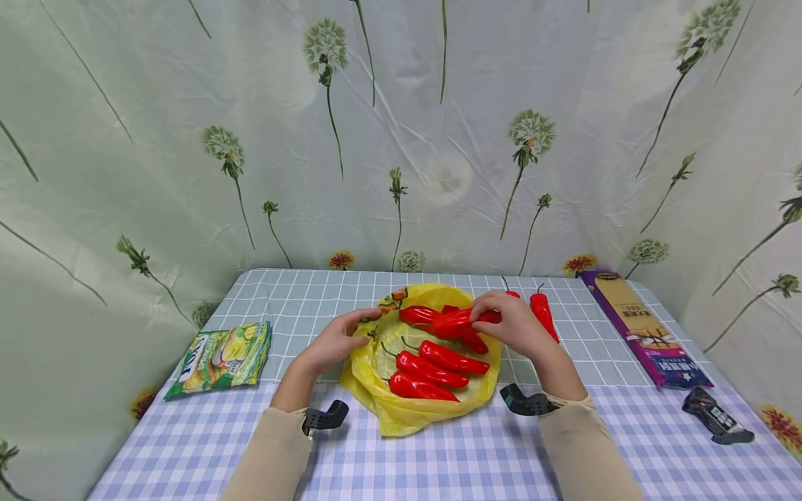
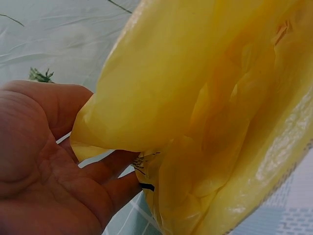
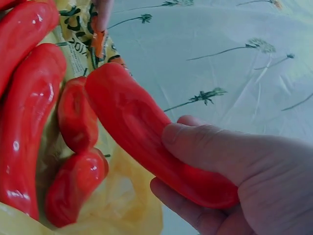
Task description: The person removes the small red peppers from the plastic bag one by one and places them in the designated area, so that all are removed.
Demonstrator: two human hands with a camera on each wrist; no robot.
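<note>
A curtain (image 1: 401, 132) printed with dandelions closed off the back and sides of a table (image 1: 438, 459) under a checked cloth, so that only the tabletop served as working surface. Near its middle lay a yellow bag (image 1: 376, 372), its mouth spread wide and facing the person, which left the contents reachable from above. The left hand (image 1: 335, 342) held the bag's near-left rim, fingers (image 2: 115, 183) only loosely bent under the plastic with the thumb over it, apparently to keep the mouth open and the thin film from shifting. The right hand (image 1: 514, 323) was closed about a red pepper (image 1: 460, 321), thumb (image 3: 215, 147) on top and fingers beneath, holding it lengthwise over the far part of the opening. Several more peppers (image 1: 432, 369) lay side by side inside the bag, and two others (image 1: 544, 314) rested on the cloth just beyond the right hand, outside the plastic. A purple box (image 1: 645, 330) lay along the right edge, a green packet (image 1: 222, 356) sat at the left, and a small dark packet (image 1: 717, 416) lay near the right corner, all well apart from the bag.
</note>
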